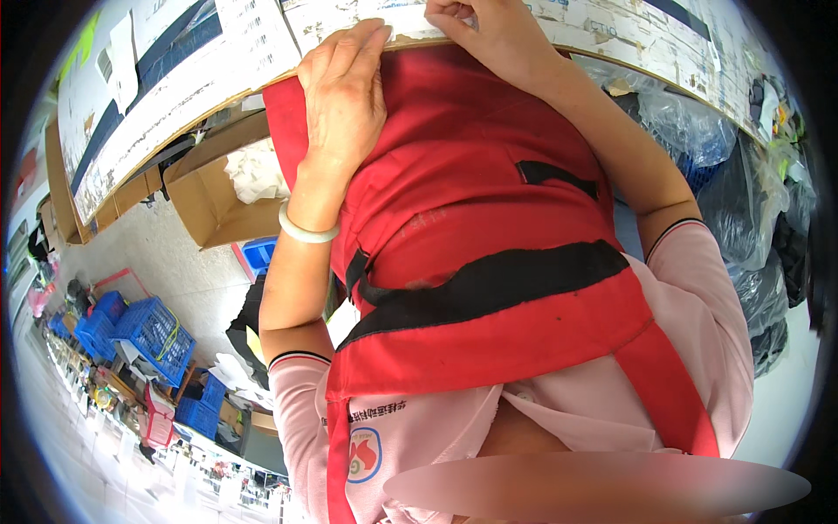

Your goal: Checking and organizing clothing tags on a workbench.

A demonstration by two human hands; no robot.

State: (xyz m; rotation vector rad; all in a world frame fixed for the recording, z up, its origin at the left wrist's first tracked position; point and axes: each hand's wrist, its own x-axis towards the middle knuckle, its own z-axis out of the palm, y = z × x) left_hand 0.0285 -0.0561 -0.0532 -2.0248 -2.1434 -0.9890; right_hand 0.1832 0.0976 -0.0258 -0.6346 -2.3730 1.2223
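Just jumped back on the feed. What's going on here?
A person in a red apron is at a worn, white-topped table. Their left hand lies at the table's near edge, in front of the apron. Their right hand is at the table with fingers curled; whether it holds anything can't be told, as the frame cuts it off. To the left are an open cardboard box with white material inside and, farther off, blue crates.

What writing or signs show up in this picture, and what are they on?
Pink shirt: a line of dark characters, wording withheld.
Blue-edged badge on it: red flame-like emblem; lettering too small to read.
Red apron: faint marks, unreadable.
White worktable: dark handwritten-looking marks, wording withheld; smaller print unreadable.
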